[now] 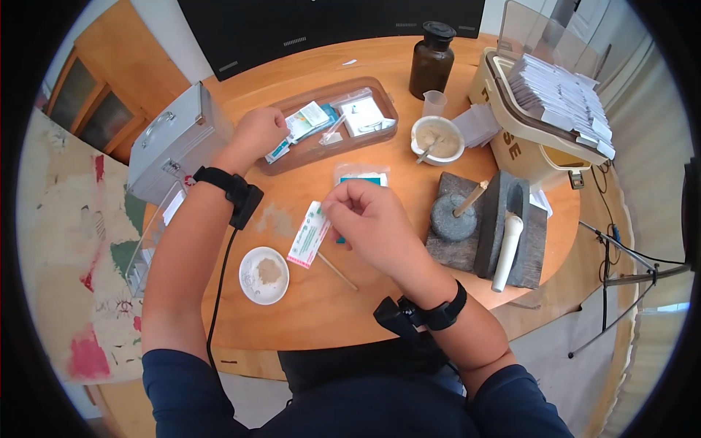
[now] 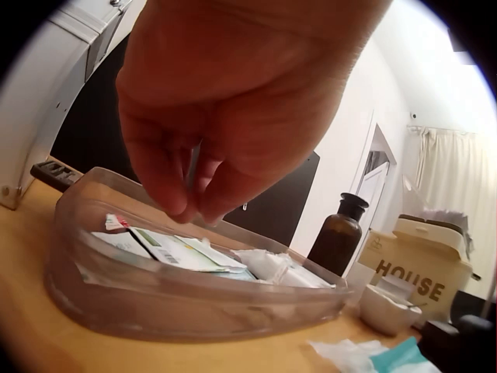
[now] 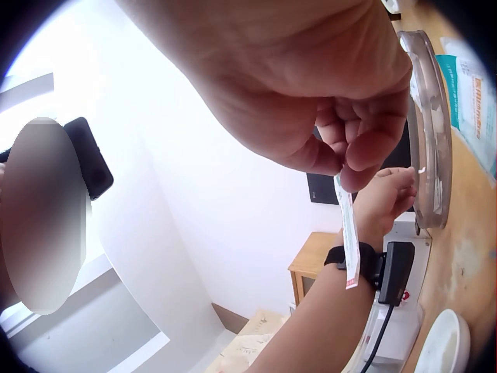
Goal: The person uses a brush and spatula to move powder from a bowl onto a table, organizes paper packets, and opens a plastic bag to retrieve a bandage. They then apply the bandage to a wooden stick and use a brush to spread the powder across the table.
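My right hand (image 1: 376,223) pinches one end of a narrow white paper packet (image 1: 309,237) with green print and a pink edge, like an adhesive bandage wrapper. Seen edge-on in the right wrist view, the same packet (image 3: 349,237) hangs below thumb and fingertip. Over the near left end of a brown translucent tray (image 1: 264,167) is my left hand (image 1: 255,133), its thumb and fingertips drawn together. A thin pale sliver shows between them in the left wrist view; I cannot tell whether it is something held. Printed packets (image 2: 175,250) and white packages (image 1: 363,117) lie in the tray.
A white dish with powder (image 1: 255,294) and a thin stick (image 1: 337,271) lie near me. Right of centre are a mortar (image 1: 458,155), a stone grinder (image 1: 454,217) and a white pestle (image 1: 507,252). A brown bottle (image 1: 431,69), a cream box (image 1: 504,146) and a metal case (image 1: 179,139) stand around.
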A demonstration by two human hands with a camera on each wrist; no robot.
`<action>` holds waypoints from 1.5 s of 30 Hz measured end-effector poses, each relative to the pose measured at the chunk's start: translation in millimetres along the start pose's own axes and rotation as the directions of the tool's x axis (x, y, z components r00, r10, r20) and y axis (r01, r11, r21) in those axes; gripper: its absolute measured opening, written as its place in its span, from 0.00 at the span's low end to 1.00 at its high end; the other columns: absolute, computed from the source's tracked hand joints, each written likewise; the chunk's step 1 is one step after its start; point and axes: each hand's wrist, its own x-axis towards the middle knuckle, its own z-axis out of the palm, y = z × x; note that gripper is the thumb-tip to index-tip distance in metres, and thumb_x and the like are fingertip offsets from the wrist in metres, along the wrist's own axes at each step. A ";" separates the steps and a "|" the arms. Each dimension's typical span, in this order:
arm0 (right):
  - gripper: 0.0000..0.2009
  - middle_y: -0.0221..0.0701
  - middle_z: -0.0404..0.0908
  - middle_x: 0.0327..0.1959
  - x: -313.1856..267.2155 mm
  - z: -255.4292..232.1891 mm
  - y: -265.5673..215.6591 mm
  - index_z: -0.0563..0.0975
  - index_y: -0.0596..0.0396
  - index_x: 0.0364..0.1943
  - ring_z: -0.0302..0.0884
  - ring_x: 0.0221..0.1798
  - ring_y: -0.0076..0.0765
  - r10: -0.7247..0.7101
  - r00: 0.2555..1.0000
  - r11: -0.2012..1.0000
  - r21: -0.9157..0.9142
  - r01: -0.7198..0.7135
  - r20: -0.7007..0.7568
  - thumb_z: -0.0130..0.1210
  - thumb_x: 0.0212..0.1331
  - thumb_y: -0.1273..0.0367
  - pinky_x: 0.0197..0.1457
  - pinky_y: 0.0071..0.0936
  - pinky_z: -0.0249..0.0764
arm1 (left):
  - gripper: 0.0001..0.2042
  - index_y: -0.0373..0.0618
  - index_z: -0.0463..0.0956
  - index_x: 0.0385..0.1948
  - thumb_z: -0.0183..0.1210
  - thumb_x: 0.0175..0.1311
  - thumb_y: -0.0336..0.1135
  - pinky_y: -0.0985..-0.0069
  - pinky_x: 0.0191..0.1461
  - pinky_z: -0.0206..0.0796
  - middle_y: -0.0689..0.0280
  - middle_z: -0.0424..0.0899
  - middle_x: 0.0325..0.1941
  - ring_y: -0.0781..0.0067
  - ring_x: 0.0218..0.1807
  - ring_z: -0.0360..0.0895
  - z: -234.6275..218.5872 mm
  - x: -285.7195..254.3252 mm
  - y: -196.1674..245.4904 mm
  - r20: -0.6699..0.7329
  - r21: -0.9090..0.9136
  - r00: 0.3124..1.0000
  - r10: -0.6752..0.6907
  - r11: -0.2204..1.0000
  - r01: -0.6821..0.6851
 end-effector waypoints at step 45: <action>0.06 0.25 0.77 0.29 45.0 45.8 -26.7 0.76 0.60 0.36 0.73 0.31 0.18 0.068 0.979 0.992 -0.121 -0.045 0.194 0.55 0.64 0.70 0.36 0.17 0.72 | 0.03 0.38 0.76 0.34 0.57 0.62 0.27 0.86 0.37 0.63 0.74 0.77 0.30 0.88 0.33 0.70 -60.6 -142.3 -0.4 0.074 -0.777 0.984 0.163 0.628 -0.046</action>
